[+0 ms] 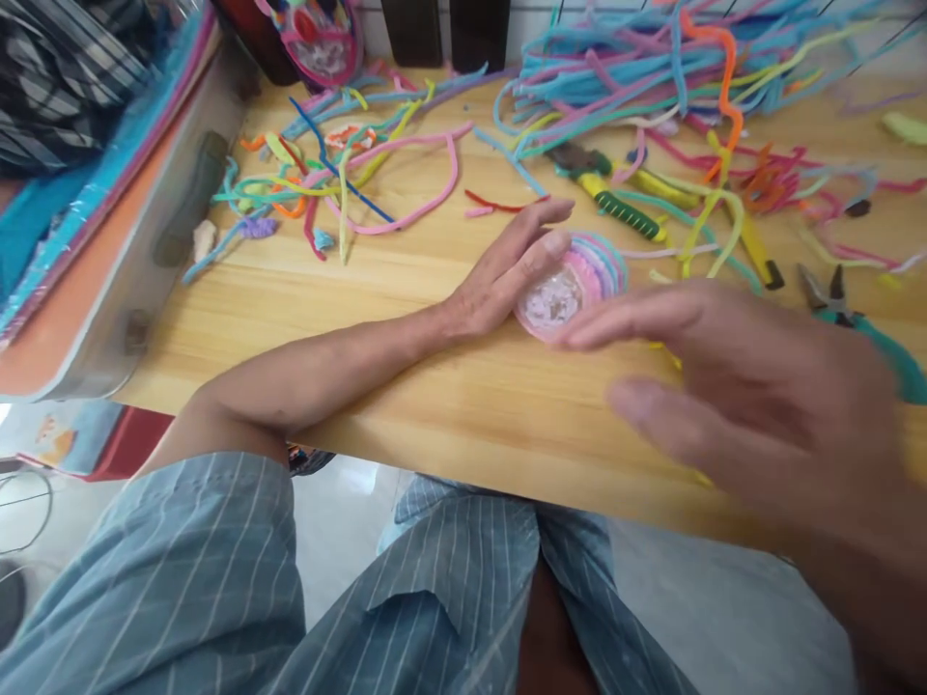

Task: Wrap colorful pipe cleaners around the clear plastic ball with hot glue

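A small round piece [572, 285] wound from pink, lilac and pale blue pipe cleaners lies tilted on the wooden table [406, 367], its clear glittery face turned toward me. My left hand [507, 265] rests against its left side, thumb on its rim and fingers stretched out over the top. My right hand [731, 386] hovers close to the camera, blurred, fingers extended, one fingertip near the piece's lower right edge. It holds nothing I can see.
Loose pipe cleaners [362, 174] in many colours cover the back of the table, with a big heap [652, 68] at the right. A green-and-yellow handled tool [615, 203] and pliers [832, 294] lie nearby. A grey case [166, 232] stands at the left.
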`<control>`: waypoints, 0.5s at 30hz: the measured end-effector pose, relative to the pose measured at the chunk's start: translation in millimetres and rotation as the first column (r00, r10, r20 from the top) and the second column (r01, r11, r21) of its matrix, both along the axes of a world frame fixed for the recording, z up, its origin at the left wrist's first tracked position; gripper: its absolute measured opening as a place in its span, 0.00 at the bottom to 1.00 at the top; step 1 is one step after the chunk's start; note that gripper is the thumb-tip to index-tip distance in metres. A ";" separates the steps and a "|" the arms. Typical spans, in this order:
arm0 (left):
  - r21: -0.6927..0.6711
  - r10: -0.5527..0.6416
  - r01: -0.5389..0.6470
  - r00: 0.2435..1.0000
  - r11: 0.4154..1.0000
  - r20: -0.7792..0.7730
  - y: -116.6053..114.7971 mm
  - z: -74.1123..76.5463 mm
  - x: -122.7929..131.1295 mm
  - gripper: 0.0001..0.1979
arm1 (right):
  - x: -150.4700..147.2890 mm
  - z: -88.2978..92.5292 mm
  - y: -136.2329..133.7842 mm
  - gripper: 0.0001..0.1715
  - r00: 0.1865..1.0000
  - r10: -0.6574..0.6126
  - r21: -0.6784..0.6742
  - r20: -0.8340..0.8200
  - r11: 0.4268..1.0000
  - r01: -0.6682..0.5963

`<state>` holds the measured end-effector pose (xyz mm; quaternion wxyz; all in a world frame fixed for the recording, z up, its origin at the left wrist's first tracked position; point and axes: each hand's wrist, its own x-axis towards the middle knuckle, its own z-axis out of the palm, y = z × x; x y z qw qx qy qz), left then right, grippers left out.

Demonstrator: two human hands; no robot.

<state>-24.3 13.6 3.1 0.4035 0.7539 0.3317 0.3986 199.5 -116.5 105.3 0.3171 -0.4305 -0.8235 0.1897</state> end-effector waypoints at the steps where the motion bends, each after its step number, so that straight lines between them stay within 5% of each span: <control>1: -0.033 0.003 -0.002 1.000 0.999 0.007 -1.7 1.2 -0.1 0.44 | 5.7 -2.1 13.9 0.16 1.000 0.018 0.045 0.005 0.999 -0.018; 4: -0.085 -0.024 0.029 0.998 0.996 0.056 -6.1 3.2 -0.1 0.44 | 22.5 -25.4 44.9 0.33 1.000 -0.006 0.238 0.010 0.971 0.003; 8: -0.120 -0.039 0.051 0.995 0.991 0.096 -9.8 2.3 -1.1 0.41 | 33.7 -65.3 54.2 0.56 0.998 -0.034 0.221 0.046 0.975 0.023; 15: -0.079 -0.058 0.062 0.997 0.995 0.048 -13.4 1.2 -5.1 0.40 | 30.2 -87.4 48.0 0.69 0.996 0.003 0.161 0.090 0.987 -0.018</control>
